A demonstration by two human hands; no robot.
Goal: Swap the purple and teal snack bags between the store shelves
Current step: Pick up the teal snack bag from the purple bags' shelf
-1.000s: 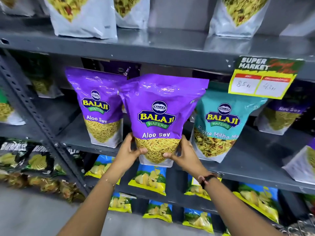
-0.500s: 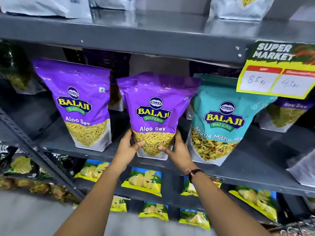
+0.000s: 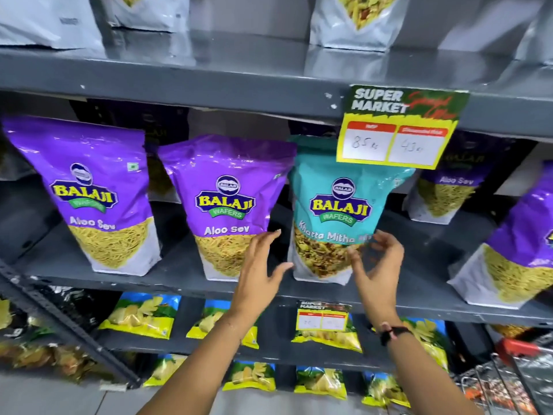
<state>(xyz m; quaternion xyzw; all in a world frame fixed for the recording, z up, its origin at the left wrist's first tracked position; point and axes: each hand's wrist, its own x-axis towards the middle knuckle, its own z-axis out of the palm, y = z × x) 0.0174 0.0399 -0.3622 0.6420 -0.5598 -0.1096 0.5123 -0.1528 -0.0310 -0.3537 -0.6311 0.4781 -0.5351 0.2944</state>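
teal bag (image 3: 341, 205) — top behind price tag (image 3: 401, 127)

Grey metal middle shelf (image 3: 185, 280) across centre of frame. Standing upright on it, left to right: purple Aloo Sev bag (image 3: 89, 193), second purple Aloo Sev bag (image 3: 227, 205), teal Khatta Mitha bag (image 3: 338, 211) just beside it. More purple bags at right, one tilted (image 3: 520, 250). Upper shelf (image 3: 209, 82) carrying white pouches (image 3: 353, 19). Lower shelves (image 3: 179, 345) holding yellow-blue chip packets (image 3: 143, 316).

Shop: grey metal shelves (image 3: 209, 82) of packaged snacks, "Super Market" price tag (image 3: 399, 127) (handwritten prices, apparently 85/43).
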